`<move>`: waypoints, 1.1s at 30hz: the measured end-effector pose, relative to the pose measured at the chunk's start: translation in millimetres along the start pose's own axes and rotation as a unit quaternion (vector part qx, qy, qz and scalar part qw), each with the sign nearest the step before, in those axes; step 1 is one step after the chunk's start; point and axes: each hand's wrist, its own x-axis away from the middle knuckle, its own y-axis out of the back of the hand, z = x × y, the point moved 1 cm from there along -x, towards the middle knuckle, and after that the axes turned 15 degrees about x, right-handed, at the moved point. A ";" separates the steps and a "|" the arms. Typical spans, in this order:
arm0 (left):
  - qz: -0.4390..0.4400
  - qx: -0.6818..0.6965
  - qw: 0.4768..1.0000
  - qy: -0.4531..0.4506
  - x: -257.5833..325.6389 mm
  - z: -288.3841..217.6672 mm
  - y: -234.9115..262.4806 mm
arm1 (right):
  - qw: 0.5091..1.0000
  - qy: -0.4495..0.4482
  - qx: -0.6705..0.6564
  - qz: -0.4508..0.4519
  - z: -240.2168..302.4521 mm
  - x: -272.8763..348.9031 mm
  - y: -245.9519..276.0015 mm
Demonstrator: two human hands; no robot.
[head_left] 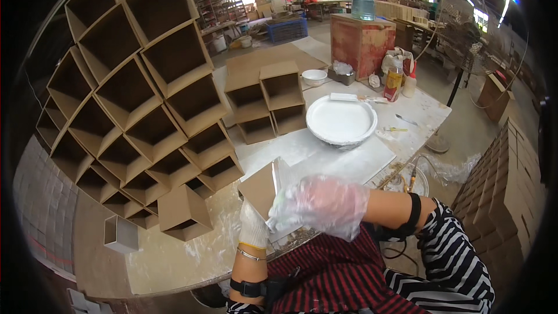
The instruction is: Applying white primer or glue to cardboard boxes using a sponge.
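Observation:
My left hand point(254, 227), in a white knitted glove, grips a small brown cardboard box point(258, 189) near the table's front edge. A pale strip point(278, 177) runs along the box's right side. My right hand point(317, 200), in a loose clear plastic glove smeared with white, is closed at that side; whatever its fingers hold is hidden. Beyond my hands stands a round white basin point(341, 121) of white paste. A flat white brush point(344, 97) rests across its far rim. White sheets point(343, 160) lie on the table between the basin and my right hand.
Open cardboard boxes point(131, 93) are stacked high at left, with a smaller stack point(264, 102) behind. One box point(185, 215) and a grey-white one point(121, 234) stand front left. A white bowl point(314, 77), bottles point(393, 81) and a red cabinet point(363, 46) stand farther back. A fan point(463, 38) stands right.

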 end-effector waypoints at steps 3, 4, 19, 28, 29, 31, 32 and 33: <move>-0.020 -0.013 1.000 0.011 2.4 2.9 -1.7 | 0.994 0.030 0.068 -0.077 -11.0 0.7 -1.9; -0.027 -0.016 0.999 0.013 3.9 4.6 -1.1 | 0.996 -0.037 0.083 -0.010 -19.1 -1.0 -1.3; -0.067 -0.040 0.997 0.024 10.2 6.5 -6.3 | 0.989 -0.116 0.094 0.005 -32.4 -38.2 -0.7; -0.081 -0.050 0.995 0.018 14.3 2.0 -14.1 | 0.998 0.039 -0.042 -0.040 33.2 -22.0 -12.1; -0.124 -0.058 0.990 0.020 16.4 0.8 -12.0 | 0.995 0.022 -0.095 0.022 43.7 -20.6 -13.6; -0.081 -0.056 0.995 0.010 19.1 -4.4 -6.9 | 0.962 -0.018 -0.204 0.182 55.9 -18.2 -15.7; -0.094 -0.098 0.990 -0.026 19.7 -8.7 -2.2 | 0.971 -0.017 -0.219 0.097 54.9 -18.1 -11.4; -0.122 -0.082 0.989 0.003 20.2 -10.9 3.6 | 0.971 -0.003 -0.231 0.054 51.7 -21.0 -9.0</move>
